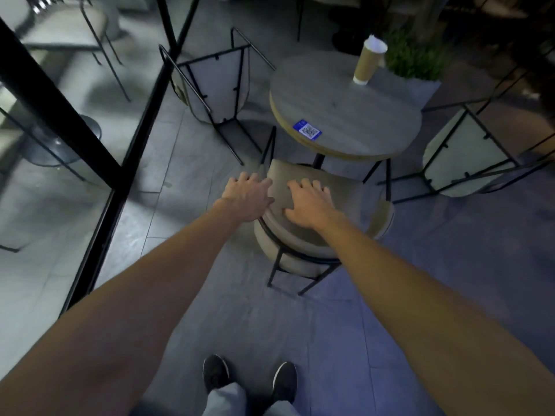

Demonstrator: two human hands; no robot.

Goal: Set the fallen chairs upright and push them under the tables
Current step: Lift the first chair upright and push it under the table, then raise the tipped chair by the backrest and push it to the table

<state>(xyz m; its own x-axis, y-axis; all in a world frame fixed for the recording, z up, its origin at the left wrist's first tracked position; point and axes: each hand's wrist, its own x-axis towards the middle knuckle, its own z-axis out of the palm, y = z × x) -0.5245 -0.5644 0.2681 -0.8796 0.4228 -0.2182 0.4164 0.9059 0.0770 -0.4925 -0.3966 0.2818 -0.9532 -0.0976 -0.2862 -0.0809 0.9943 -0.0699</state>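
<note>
A beige cushioned chair (339, 187) on black metal legs stands upright in front of me, its front part under the round grey table (345, 115). My left hand (247, 198) rests at the left edge of its backrest, fingers spread. My right hand (309, 202) lies flat on the top of the backrest, fingers apart. A second chair (219, 85) lies tipped over to the left of the table, legs pointing out. A third chair (459, 151) lies fallen at the table's right.
A paper cup (368, 63) stands on the table's far side, a blue QR sticker (307, 130) near its front edge. A potted plant (417, 64) sits behind. A black-framed glass partition (120, 175) runs along the left. My shoes (249, 376) stand on grey floor tiles.
</note>
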